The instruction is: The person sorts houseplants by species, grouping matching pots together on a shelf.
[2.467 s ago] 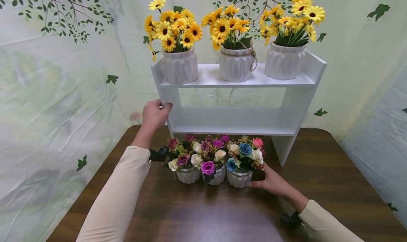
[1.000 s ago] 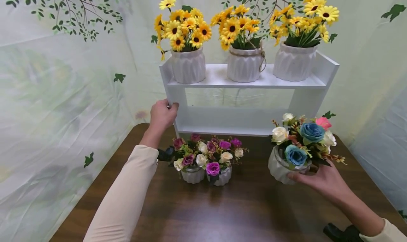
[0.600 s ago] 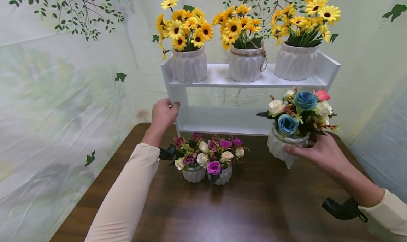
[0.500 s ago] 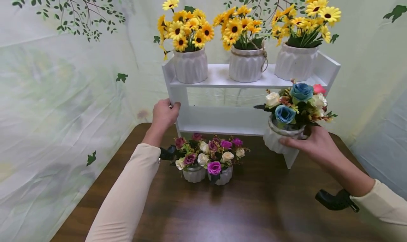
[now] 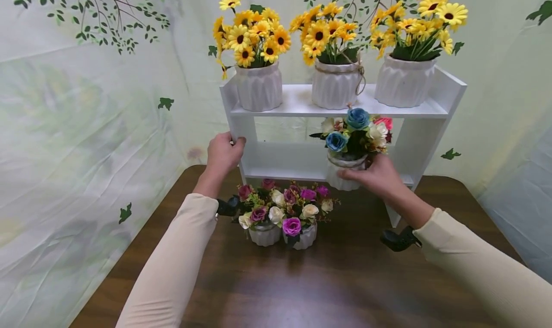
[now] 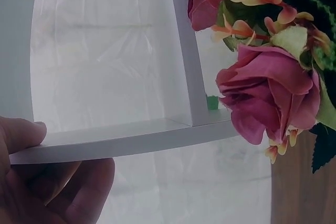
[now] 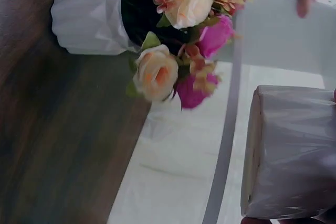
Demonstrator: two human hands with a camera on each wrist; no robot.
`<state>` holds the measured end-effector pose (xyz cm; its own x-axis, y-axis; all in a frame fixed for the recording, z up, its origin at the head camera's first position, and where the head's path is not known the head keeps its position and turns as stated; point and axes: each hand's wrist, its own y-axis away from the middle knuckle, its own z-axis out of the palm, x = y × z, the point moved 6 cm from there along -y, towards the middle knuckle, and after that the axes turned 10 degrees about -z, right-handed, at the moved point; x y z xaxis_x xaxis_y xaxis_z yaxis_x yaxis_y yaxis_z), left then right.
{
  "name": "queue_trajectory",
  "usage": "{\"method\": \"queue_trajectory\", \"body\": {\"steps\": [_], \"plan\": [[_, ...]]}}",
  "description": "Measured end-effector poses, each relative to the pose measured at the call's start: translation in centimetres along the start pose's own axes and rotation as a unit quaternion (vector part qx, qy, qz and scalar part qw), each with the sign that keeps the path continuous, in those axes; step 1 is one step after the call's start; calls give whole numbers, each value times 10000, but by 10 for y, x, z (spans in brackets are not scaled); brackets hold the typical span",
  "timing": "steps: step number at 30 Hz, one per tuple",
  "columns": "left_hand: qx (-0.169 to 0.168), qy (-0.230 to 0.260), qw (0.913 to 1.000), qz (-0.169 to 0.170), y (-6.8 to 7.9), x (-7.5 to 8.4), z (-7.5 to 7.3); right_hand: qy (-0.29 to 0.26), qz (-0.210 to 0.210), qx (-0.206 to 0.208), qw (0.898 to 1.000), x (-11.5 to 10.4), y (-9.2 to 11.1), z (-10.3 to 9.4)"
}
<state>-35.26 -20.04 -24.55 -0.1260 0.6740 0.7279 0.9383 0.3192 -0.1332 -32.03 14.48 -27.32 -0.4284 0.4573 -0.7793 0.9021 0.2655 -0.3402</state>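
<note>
My left hand (image 5: 224, 151) pinches the left side panel of the white shelf (image 5: 284, 158), thumb on one face and fingers on the other, as the left wrist view also shows. My right hand (image 5: 379, 177) grips a white flower pot (image 5: 342, 175) with blue, cream and pink artificial roses, held upright in front of the middle shelf board. In the right wrist view that pot (image 7: 294, 150) appears sideways, its flowers out of frame. On the table below stand two more white pots, one with mauve and cream roses (image 5: 264, 234), the other with magenta and cream ones (image 5: 305, 236).
Three white pots of yellow daisies, left (image 5: 258, 88), middle (image 5: 334, 88) and right (image 5: 405, 84), line the shelf's top board. The shelf stands on a brown wooden table (image 5: 276, 289). A leaf-printed curtain (image 5: 86, 127) hangs behind it.
My right hand has picked up the blue-rose pot from the table's row, swung it right and up, then brought it leftward to the middle shelf board. My left hand keeps its hold on the panel.
</note>
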Motion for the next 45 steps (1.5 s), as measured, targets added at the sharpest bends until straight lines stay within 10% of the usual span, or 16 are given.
{"method": "queue_trajectory", "body": {"steps": [25, 45], "plan": [[148, 57, 9999, 24, 4, -9, -5, -1042, 353, 143, 9938, -34, -75, 110], [205, -2, 9993, 304, 3, 2, -2, -1284, 251, 366, 9907, -44, -94, 135]]}}
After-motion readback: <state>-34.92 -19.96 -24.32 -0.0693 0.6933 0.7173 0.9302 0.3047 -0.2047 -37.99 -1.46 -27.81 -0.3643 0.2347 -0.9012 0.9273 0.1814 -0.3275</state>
